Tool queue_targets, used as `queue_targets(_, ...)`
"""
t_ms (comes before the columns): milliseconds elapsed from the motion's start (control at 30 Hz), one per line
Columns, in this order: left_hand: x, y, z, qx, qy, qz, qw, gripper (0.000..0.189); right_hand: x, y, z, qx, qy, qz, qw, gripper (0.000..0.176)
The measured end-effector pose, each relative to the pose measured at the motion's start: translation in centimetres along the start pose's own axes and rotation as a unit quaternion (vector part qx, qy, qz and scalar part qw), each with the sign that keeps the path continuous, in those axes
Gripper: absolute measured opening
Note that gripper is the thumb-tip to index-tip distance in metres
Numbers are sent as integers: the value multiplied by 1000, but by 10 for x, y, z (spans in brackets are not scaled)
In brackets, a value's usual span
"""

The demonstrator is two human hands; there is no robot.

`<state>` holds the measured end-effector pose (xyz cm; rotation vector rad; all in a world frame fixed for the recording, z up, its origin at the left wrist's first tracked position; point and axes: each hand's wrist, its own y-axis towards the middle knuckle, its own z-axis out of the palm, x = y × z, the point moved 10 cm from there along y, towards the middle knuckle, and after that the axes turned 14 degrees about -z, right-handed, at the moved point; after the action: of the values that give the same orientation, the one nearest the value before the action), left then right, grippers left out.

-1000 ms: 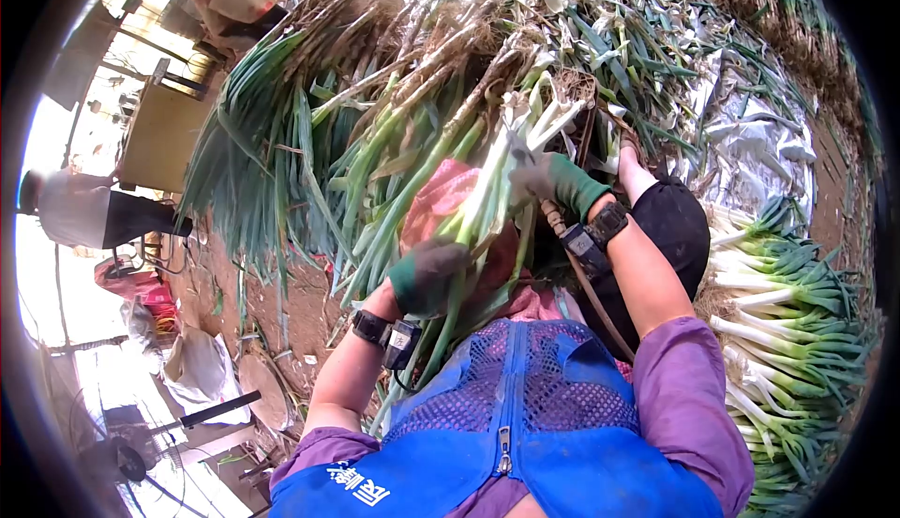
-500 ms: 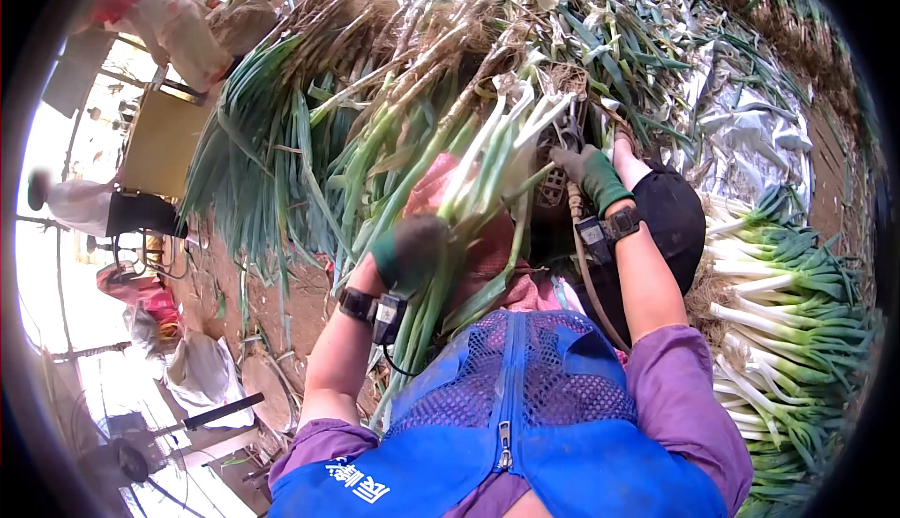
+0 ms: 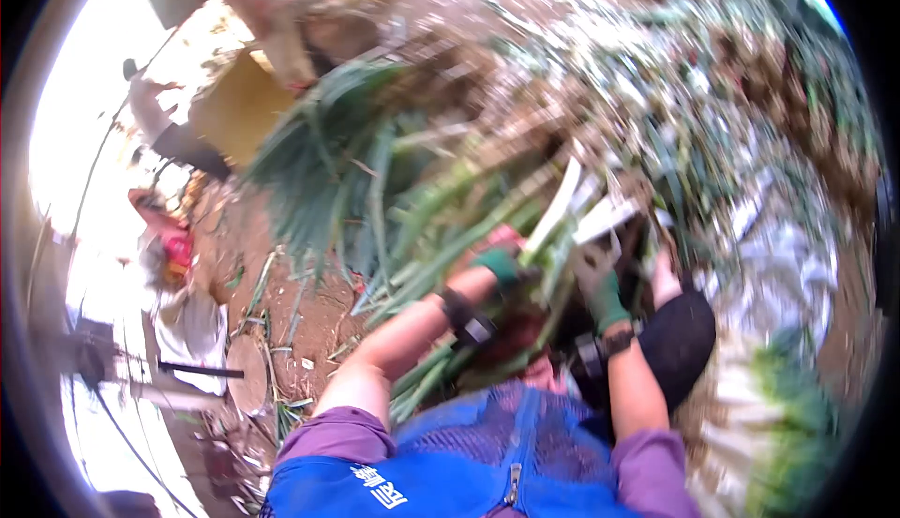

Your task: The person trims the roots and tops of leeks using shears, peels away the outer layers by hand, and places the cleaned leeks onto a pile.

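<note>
Several long green onions point(image 3: 553, 210) with white stems lie across my lap. My left hand point(image 3: 506, 270), in a green glove, is wrapped round their green part. My right hand point(image 3: 597, 279), also gloved, is at the white stems on the right side of the bunch; motion blur hides whether its fingers hold any. A dark device is strapped to each wrist. Beyond my hands lies a big pile of untrimmed onions point(image 3: 328, 157), roots pointing away to the right.
Cleaned onions point(image 3: 750, 424) lie in a row at the right, below silvery sheeting point(image 3: 783, 274). Loose leaves point(image 3: 619, 77) cover the ground ahead. Another person point(image 3: 155, 115) is at the upper left, near a yellow board point(image 3: 239, 110). A round disc point(image 3: 248, 375) lies at the lower left.
The view has turned and blurred, so the surroundings sit lower and further right. My left hand has moved up the onions towards the white stems, and my hands are closer together.
</note>
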<state>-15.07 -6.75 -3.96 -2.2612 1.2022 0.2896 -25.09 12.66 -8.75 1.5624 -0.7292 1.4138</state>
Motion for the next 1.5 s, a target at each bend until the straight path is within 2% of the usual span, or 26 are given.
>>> queue_targets(67, -26, -17, -9, 90, -36, -29, 995, 58, -41, 8, 25, 45, 109, 127, 985, 9)
queue_targets(100, -17, -6, 0, 59, 31, -72, 995, 54, -55, 11, 32, 44, 113, 143, 982, 13)
queue_targets(200, -19, -1, -3, 0, 41, -61, 997, 49, -98, 11, 46, 45, 168, 245, 954, 29)
queue_targets(267, -11, 9, 9, 32, 45, -61, 997, 49, -92, 2, 68, 13, 387, 320, 865, 40)
queue_targets(333, -19, -1, 2, 65, 16, -61, 996, 46, -86, 3, 68, 12, 428, 317, 846, 49)
queue_targets(467, -11, 2, 0, 116, -133, -11, 984, 56, -82, 17, 61, 10, 392, 237, 889, 52)
queue_targets(500, -14, -11, -14, 133, -158, -26, 978, 57, -84, 34, 37, -23, 367, 22, 930, 53)
queue_targets(533, -10, -20, -12, 222, -253, -46, 940, 56, -86, 41, 40, 29, 361, -9, 932, 49)
queue_targets(567, -8, -30, -28, 218, -311, -48, 924, 58, -84, 45, 42, 80, 353, -35, 931, 47)
queue_targets(667, 18, -30, -16, 266, -421, -79, 863, 68, 35, 27, 55, 164, 256, -164, 938, 45)
queue_targets(700, 16, -31, -21, 257, -440, -58, 858, 56, 35, 31, 72, 158, 416, 19, 895, 44)
queue_targets(733, 19, -27, -18, 233, -454, -46, 859, 54, 30, 20, 89, 139, 552, 200, 798, 43)
queue_targets(800, 22, -16, -10, 179, -461, 0, 869, 48, -14, 14, 74, 77, 467, 203, 857, 43)
queue_targets(867, -32, -94, -74, 146, -435, -107, 882, 38, -9, 10, 61, 77, 409, 116, 902, 43)
queue_targets(900, -9, -62, -69, 66, -399, -34, 914, 34, -11, 7, 51, 37, 379, 115, 917, 42)
queue_targets(933, 9, -38, -59, -14, -358, 45, 932, 30, -12, -1, 48, -3, 418, 174, 892, 38)
queue_targets(1000, -10, -56, -85, -34, -405, 82, 910, 27, -8, -4, 48, 6, 456, 190, 869, 30)
queue_targets(1033, -11, -55, -95, -85, -323, 104, 937, 26, -6, -6, 48, 10, 475, 198, 857, 28)
queue_targets(1067, -12, -55, -102, -139, -239, 128, 952, 26, 1, -2, 40, 113, 276, 53, 953, 29)
queue_targets(1100, -5, -45, -100, -138, -224, 124, 957, 27, 8, -2, 30, 153, 48, -97, 982, 31)
queue_targets(1167, 12, -25, -87, -95, -282, 53, 953, 28, 12, -5, 34, 191, 39, -82, 977, 34)
queue_targets(1200, 26, -14, -77, -79, -362, 23, 929, 29, -31, -1, 36, 208, -19, -130, 969, 36)
queue_targets(1333, 10, -17, -74, -56, -437, 1, 898, 28, -94, -13, 41, 185, 164, 80, 966, 34)
queue_targets(1400, 5, -7, -58, 6, -381, -34, 924, 31, -105, -20, 39, 118, 264, 177, 941, 35)
queue_targets(1467, -19, -11, -46, 55, -280, -52, 957, 40, -99, -15, 34, 86, 254, 138, 954, 36)
queue_targets(1500, -28, -10, -34, 97, -272, -58, 956, 41, -84, -9, 30, 99, 179, 53, 978, 37)
